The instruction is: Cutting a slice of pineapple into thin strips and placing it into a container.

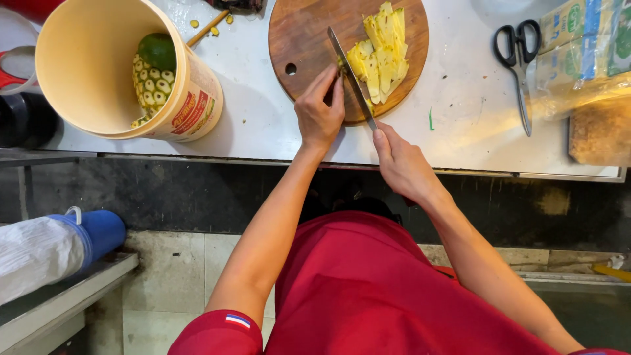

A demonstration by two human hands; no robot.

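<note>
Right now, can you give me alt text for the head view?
The right hand holds a knife over yellow pineapple strips on a round wooden board, the left hand beside the blade. A cream bucket of peel stands left, scissors right.

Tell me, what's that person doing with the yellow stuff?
A person in a red apron is at a white counter. Their right hand holds a long knife with its blade over a round wooden cutting board. Their left hand rests on the board beside the blade, fingertips near a pile of yellow pineapple strips. A cream bucket to the left holds pineapple peel. Black scissors lie to the right.
</note>
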